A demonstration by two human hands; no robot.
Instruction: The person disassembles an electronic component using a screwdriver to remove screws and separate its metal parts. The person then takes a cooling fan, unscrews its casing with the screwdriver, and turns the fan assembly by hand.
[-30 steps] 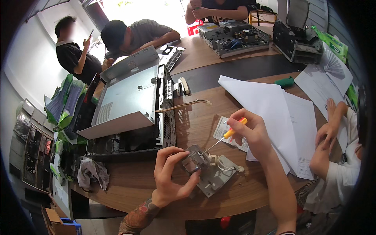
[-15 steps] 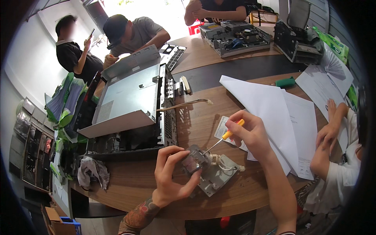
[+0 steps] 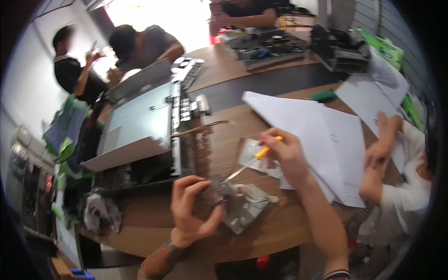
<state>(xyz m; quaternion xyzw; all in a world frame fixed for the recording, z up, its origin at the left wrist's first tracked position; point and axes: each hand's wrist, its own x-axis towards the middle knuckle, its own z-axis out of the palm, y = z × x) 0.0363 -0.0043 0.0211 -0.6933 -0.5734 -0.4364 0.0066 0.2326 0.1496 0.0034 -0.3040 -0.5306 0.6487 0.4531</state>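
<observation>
Right hand [image 3: 288, 151] pinches a yellow-handled screwdriver [image 3: 262, 152], slanting down-left toward the gray module [image 3: 218, 190] left hand [image 3: 190, 211] has pinched, pretty much.

Blurred grey part [image 3: 217, 190], screwdriver [image 3: 262, 152] tip indistinct, far person [image 3: 249, 17] cropped above

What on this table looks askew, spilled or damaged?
The silver cover sits skewed on the dark computer case, not closed flush, and a cable sticks out beside it. No spill shows; blur prevents judging damage to the grey part in the left hand.
</observation>
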